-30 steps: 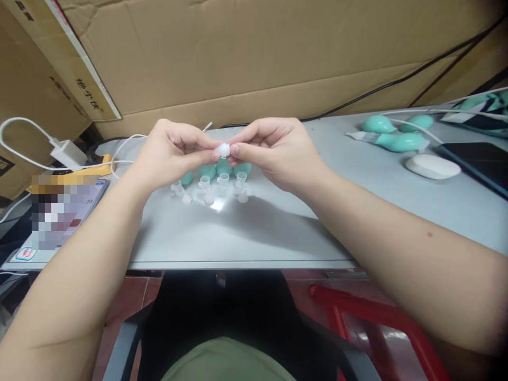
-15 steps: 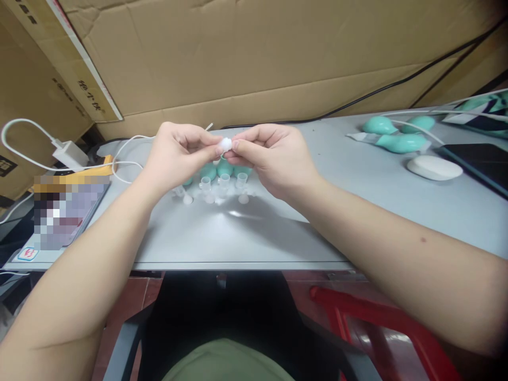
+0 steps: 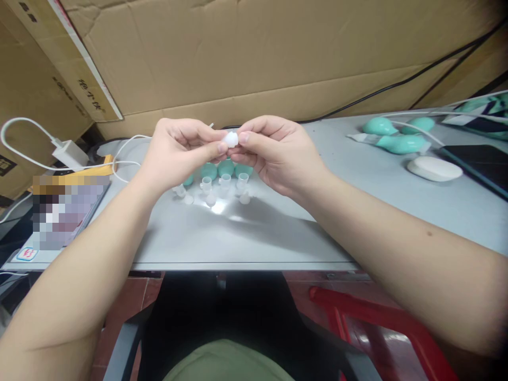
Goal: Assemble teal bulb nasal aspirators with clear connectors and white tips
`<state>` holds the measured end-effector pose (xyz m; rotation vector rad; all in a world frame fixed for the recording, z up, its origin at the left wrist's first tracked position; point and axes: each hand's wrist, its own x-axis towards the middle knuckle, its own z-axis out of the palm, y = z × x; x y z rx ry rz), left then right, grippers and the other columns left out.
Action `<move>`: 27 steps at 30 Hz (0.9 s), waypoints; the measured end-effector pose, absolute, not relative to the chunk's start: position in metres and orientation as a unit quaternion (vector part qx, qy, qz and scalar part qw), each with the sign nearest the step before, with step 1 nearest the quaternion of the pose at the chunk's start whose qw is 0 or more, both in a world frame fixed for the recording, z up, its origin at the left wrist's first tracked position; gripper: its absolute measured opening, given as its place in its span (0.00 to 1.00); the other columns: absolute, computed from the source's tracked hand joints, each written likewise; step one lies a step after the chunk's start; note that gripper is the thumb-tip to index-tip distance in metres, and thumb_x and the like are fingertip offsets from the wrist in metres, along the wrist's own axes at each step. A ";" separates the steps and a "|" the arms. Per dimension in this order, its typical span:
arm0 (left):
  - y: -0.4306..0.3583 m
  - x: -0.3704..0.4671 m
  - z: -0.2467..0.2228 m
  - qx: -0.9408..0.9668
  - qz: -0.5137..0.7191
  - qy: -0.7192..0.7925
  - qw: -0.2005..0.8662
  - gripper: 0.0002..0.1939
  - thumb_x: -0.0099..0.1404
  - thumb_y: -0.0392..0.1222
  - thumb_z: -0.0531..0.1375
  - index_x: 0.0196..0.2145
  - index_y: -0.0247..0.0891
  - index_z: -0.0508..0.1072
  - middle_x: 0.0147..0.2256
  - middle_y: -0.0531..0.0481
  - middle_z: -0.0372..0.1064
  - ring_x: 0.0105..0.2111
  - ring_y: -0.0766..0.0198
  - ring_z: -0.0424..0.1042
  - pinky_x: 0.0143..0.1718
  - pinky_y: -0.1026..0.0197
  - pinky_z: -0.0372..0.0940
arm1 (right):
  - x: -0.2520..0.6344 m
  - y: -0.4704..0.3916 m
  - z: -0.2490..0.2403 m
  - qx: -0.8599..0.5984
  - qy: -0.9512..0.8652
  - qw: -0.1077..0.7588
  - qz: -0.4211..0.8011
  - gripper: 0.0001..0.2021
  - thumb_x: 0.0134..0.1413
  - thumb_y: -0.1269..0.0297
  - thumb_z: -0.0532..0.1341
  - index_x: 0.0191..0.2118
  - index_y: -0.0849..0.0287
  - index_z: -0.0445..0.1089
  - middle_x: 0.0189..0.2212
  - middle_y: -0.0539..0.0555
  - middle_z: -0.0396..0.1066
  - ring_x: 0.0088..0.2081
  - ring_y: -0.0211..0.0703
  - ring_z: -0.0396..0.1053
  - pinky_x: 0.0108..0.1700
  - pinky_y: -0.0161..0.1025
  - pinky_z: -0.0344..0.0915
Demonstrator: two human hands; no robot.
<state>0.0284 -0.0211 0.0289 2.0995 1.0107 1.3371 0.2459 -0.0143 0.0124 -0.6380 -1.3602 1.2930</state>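
Between my two hands is a small white plastic piece [image 3: 231,139], held up above the desk. My left hand [image 3: 184,151] pinches its left side between thumb and fingertips. From the right, the thumb and fingers of my right hand [image 3: 273,151] close on its other end. Below and behind them stand several teal bulbs [image 3: 226,168], partly hidden by the hands. In front of these is a row of clear plastic fittings [image 3: 206,184] with side stubs. Small whitish cone-shaped pieces [image 3: 245,198] lie nearer to me.
More teal bulbs [image 3: 400,143] lie at the right, one in clear wrapping, near a white computer mouse [image 3: 434,168] and a dark device [image 3: 482,164]. At the left are a phone [image 3: 71,211], a white charger [image 3: 71,156] and cables. Cardboard [image 3: 238,58] backs the grey desk [image 3: 190,238].
Both hands have shifted slightly up with the white piece, which has moved a little right. More of the piece shows between the fingertips. The things on the desk stay put.
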 end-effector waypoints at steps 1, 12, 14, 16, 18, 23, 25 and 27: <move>-0.021 0.028 0.029 0.763 0.483 0.368 0.223 0.10 0.75 0.50 0.75 0.41 0.42 0.87 0.39 0.51 0.86 0.41 0.57 0.89 0.44 0.50 0.89 | 0.246 -0.014 0.012 -0.268 -0.574 0.548 0.546 0.14 0.57 0.58 0.84 0.36 0.53 0.80 0.40 0.51 0.85 0.44 0.44 0.86 0.50 0.41 0.86; -0.025 0.031 0.031 0.759 0.491 0.375 0.205 0.11 0.75 0.52 0.74 0.43 0.42 0.88 0.40 0.49 0.87 0.39 0.58 0.88 0.45 0.52 0.89 | 0.246 -0.011 0.011 -0.264 -0.552 0.555 0.564 0.16 0.49 0.59 0.88 0.34 0.53 0.83 0.35 0.51 0.83 0.40 0.43 0.84 0.49 0.41 0.87; -0.026 0.031 0.033 0.763 0.483 0.379 0.200 0.12 0.75 0.53 0.75 0.44 0.42 0.88 0.39 0.49 0.87 0.39 0.57 0.88 0.44 0.52 0.88 | 0.246 -0.011 0.013 -0.274 -0.556 0.553 0.557 0.15 0.50 0.61 0.87 0.33 0.53 0.82 0.33 0.50 0.82 0.38 0.42 0.83 0.47 0.42 0.86; -0.028 0.030 0.035 0.771 0.472 0.380 0.195 0.14 0.74 0.55 0.75 0.44 0.42 0.88 0.38 0.48 0.87 0.39 0.56 0.88 0.42 0.53 0.87 | 0.248 -0.014 0.016 -0.290 -0.572 0.556 0.529 0.12 0.54 0.64 0.83 0.32 0.53 0.81 0.31 0.50 0.80 0.36 0.43 0.82 0.44 0.42 0.85; -0.031 0.028 0.038 0.783 0.456 0.381 0.184 0.15 0.74 0.55 0.75 0.44 0.40 0.88 0.36 0.48 0.86 0.39 0.56 0.87 0.40 0.55 0.84 | 0.251 -0.018 0.022 -0.319 -0.615 0.552 0.463 0.09 0.58 0.68 0.78 0.31 0.53 0.80 0.30 0.51 0.80 0.35 0.44 0.80 0.42 0.43 0.81; -0.041 0.017 0.051 0.877 0.333 0.339 0.071 0.08 0.68 0.41 0.69 0.40 0.43 0.90 0.35 0.49 0.87 0.34 0.60 0.81 0.39 0.56 0.76 | 0.270 -0.023 0.035 -0.323 -0.849 0.362 0.210 0.06 0.55 0.72 0.71 0.30 0.54 0.82 0.32 0.52 0.82 0.37 0.46 0.76 0.45 0.46 0.71; -0.043 0.014 0.054 0.909 0.239 0.337 0.054 0.11 0.66 0.37 0.65 0.38 0.44 0.90 0.34 0.51 0.86 0.31 0.61 0.79 0.37 0.56 0.72 | 0.274 -0.021 0.034 -0.294 -0.903 0.270 0.160 0.07 0.54 0.74 0.69 0.31 0.54 0.82 0.31 0.51 0.82 0.39 0.48 0.76 0.44 0.45 0.67; -0.043 0.013 0.054 0.923 0.161 0.344 0.064 0.12 0.65 0.36 0.65 0.39 0.45 0.91 0.35 0.53 0.86 0.32 0.61 0.79 0.37 0.56 0.70 | 0.274 -0.019 0.030 -0.264 -0.932 0.209 0.133 0.10 0.56 0.76 0.67 0.32 0.53 0.81 0.30 0.50 0.82 0.41 0.49 0.75 0.44 0.44 0.65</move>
